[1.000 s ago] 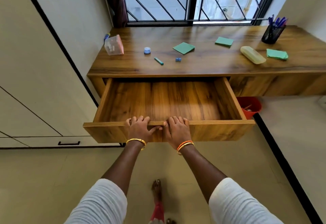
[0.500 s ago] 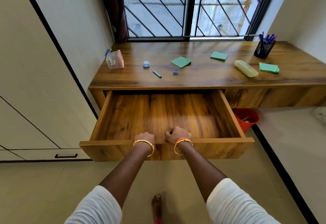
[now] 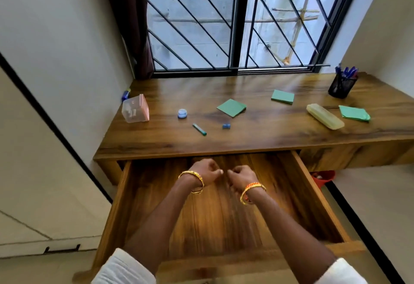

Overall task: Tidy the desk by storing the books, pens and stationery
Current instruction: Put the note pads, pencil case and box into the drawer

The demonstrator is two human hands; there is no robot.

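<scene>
Both hands have left the drawer (image 3: 318, 196) front; the left hand (image 3: 205, 173) and right hand (image 3: 243, 177) hover over it, loosely curled, empty. Stationery lies on the far desk (image 3: 257, 136); next, reach for the near green marker (image 3: 199, 129).

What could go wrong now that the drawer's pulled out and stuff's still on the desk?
The open drawer juts out toward the person, so leaning in could bump it. Reaching past the mesh pen holder for the green pad might tip it. The small blue sharpener could get knocked off the desk.
</scene>
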